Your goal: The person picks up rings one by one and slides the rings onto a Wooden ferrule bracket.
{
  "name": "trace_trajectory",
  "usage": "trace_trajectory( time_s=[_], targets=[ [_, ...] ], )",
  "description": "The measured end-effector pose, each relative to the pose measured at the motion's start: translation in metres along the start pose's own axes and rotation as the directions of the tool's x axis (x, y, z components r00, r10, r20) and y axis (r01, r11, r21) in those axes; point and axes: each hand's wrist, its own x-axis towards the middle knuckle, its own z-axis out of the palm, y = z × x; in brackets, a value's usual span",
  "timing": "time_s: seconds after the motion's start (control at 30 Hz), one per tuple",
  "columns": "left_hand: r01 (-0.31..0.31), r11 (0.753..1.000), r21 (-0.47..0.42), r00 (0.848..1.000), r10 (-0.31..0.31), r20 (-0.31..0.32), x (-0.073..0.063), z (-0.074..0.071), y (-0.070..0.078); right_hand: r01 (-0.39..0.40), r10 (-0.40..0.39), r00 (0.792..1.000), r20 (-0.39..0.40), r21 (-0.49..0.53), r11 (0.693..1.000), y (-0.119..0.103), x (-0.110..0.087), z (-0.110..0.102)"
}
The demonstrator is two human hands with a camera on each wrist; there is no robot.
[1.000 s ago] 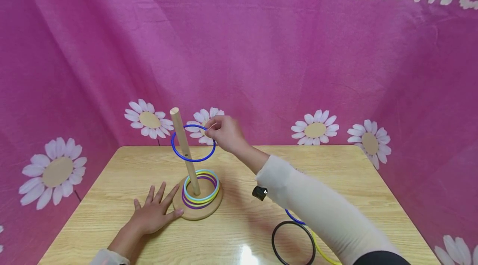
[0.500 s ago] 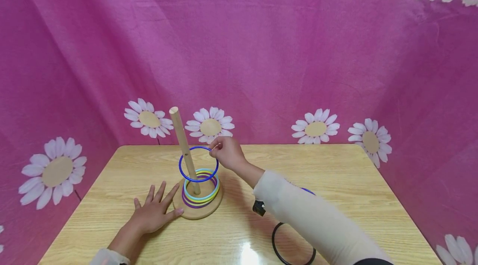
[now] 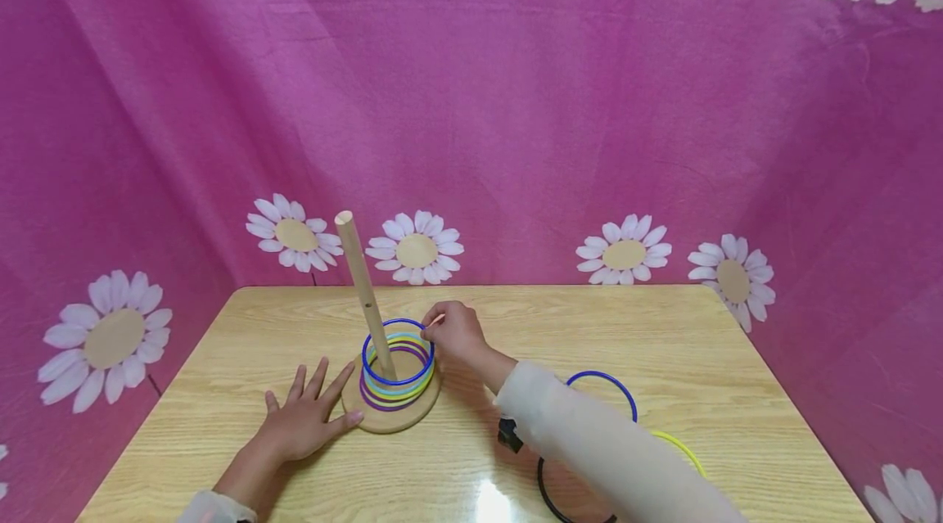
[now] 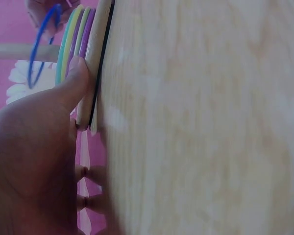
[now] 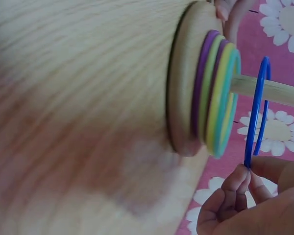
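Note:
My right hand (image 3: pixel 458 335) pinches a blue ring (image 5: pixel 255 117) between thumb and fingertips at its far right side. The ring encircles the wooden post (image 3: pixel 359 277) low down, a small gap above the stacked rings in the right wrist view. That stack lies on the round wooden base (image 3: pixel 386 422), with a light blue ring (image 5: pixel 229 105) on top and yellow and purple rings (image 5: pixel 204 83) beneath. My left hand (image 3: pixel 298 425) rests with fingers spread at the base's left side. Its thumb touches the base's rim in the left wrist view.
Right of the stand, a second blue ring (image 3: pixel 604 376), a black ring (image 3: pixel 548 498) and a yellow ring (image 3: pixel 683 448) lie on the wooden table (image 3: pixel 457 466), partly hidden by my right sleeve (image 3: pixel 589 441). A pink cloth (image 3: pixel 501 138) with flowers hangs behind the table.
My right hand has lowered the blue ring along the post, from its upper half to just above the stack. The left hand has stayed in place.

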Motion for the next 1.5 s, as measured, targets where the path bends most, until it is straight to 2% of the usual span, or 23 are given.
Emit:
trace_trajectory(
  time_s=[0.17, 0.33, 0.53, 0.83, 1.1, 1.5],
  targets=[
    [0.002, 1.000, -0.006, 1.000, -0.002, 0.007, 0.001, 0.002, -0.002, -0.036, 0.036, 0.999, 0.001, 0.013, 0.999, 0.008, -0.003, 0.007],
    [0.003, 1.000, -0.007, 1.000, -0.003, 0.005, 0.003, 0.007, -0.006, -0.036, 0.036, 0.999, 0.005, 0.039, 0.999, 0.013, -0.005, 0.011],
    [0.003, 1.000, -0.003, 1.000, -0.003, 0.011, 0.001, 0.002, -0.003, -0.044, 0.043, 0.999, 0.021, 0.069, 0.997, 0.017, -0.006, 0.015],
    [0.005, 1.000, 0.010, 1.000, -0.005, 0.011, -0.002, -0.002, 0.003, -0.020, 0.020, 1.000, 0.005, 0.065, 0.998, 0.020, -0.009, 0.015],
    [0.007, 1.000, 0.002, 1.000, -0.007, 0.020, -0.002, -0.005, 0.004, -0.012, 0.007, 0.999, 0.047, 0.099, 0.995, 0.026, -0.016, 0.000],
    [0.017, 1.000, -0.013, 0.999, -0.016, 0.030, -0.005, -0.009, 0.010, 0.067, -0.072, 0.994, 0.078, 0.072, 0.995, 0.042, -0.026, -0.033]
  ],
)
